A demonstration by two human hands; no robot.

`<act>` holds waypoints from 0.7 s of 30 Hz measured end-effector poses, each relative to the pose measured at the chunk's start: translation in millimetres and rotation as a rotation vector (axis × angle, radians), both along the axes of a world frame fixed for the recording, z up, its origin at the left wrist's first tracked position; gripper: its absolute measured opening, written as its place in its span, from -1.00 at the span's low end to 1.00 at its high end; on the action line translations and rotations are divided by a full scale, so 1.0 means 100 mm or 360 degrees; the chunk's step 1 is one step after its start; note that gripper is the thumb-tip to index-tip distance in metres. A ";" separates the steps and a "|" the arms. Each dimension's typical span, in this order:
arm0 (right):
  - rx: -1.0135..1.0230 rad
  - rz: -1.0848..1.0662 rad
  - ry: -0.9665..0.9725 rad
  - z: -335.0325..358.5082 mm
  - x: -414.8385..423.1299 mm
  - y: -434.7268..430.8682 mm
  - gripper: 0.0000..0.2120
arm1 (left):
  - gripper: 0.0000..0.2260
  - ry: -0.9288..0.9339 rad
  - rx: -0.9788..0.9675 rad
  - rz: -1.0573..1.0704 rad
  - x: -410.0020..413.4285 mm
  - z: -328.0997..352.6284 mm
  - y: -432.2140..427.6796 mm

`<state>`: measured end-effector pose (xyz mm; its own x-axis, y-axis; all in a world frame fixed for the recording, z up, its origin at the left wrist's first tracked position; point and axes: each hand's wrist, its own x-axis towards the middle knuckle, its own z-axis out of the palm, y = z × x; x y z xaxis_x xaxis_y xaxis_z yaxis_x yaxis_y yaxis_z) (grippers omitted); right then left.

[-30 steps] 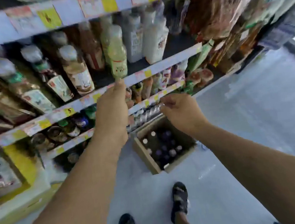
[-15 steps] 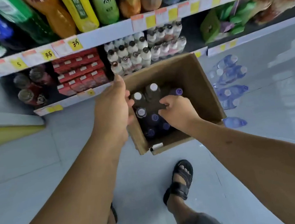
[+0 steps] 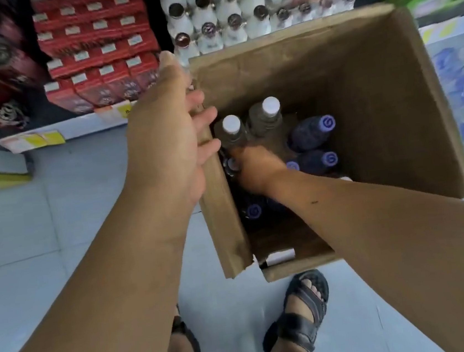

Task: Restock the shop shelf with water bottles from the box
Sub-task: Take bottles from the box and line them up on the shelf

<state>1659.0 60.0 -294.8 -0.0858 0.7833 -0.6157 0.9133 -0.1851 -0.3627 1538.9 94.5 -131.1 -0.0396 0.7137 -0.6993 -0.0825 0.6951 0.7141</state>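
Your left hand (image 3: 168,131) curls over the left wall of the cardboard box (image 3: 373,78) by the shelf (image 3: 81,129), right hand (image 3: 256,167) down among its upright bottles (image 3: 311,133), white caps and swirl-marked purple caps, its grip hidden, labels too blurred to read.

one wide-angle camera rides on the person's head and faces steeply down and a little forward. it hangs close over the open cardboard box (image 3: 374,87), near enough that a water bottle (image 3: 265,118) inside shows its cap plainly. the left forearm (image 3: 106,277) and right forearm (image 3: 376,231) enter from the bottom corners. the shop shelf (image 3: 86,126) crosses the top edge; the tiled floor (image 3: 28,228) and a sandalled foot (image 3: 302,321) lie straight below.
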 end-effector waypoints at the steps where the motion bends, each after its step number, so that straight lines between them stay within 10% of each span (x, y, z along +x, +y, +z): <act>1: 0.0008 0.0039 -0.0034 -0.09 -0.02 0.01 -0.67 | -0.50 -0.0016 0.0014 -0.0016 -0.01 -0.04 0.00; 11: 0.0267 -0.0119 -0.0023 -0.03 0.03 -0.07 -0.68 | -0.53 -0.0066 0.0002 0.0004 -0.11 -0.03 -0.03; 21: 0.0634 -0.0388 0.0269 2.09 0.21 -0.35 -0.61 | -0.58 -0.0043 -0.0041 -0.0091 -0.02 1.44 -0.24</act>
